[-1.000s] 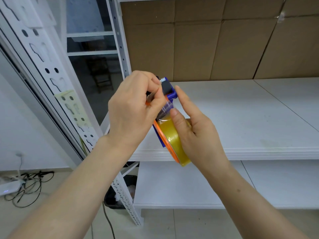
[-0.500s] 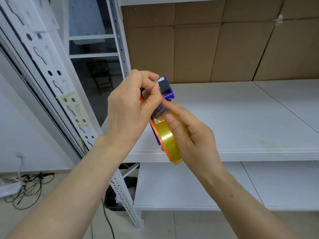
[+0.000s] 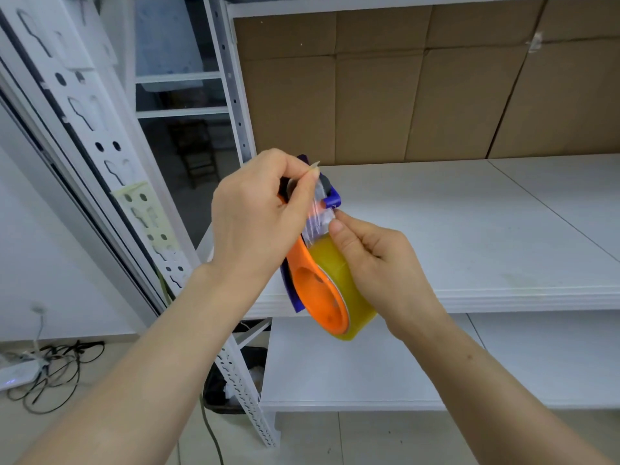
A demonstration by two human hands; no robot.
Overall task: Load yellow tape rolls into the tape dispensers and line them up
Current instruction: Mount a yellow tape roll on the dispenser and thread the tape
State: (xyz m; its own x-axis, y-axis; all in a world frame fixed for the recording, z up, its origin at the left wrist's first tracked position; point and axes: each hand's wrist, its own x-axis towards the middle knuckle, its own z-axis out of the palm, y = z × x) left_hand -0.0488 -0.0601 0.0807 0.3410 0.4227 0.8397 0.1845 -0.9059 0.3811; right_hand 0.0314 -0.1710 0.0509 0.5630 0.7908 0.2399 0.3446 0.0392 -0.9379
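While both hands work in the air in front of the white shelf point(image 3: 469, 229), the load hangs unsupported between them. Below the left hand point(image 3: 255, 226), the orange-and-blue tape dispenser point(image 3: 315, 290) carries the yellow tape roll point(image 3: 355, 313), which the right hand point(image 3: 379, 263) clasps from the far side, thumb at the roll's upper edge. Left thumb and forefinger pinch the free tape end point(image 3: 314, 216), drawn up beside the blue cutter head point(image 3: 332, 199). Risk: a skewed pull would likely wrinkle the strip or stick it to itself. A slack clasp on the roll could let the dispenser twist.
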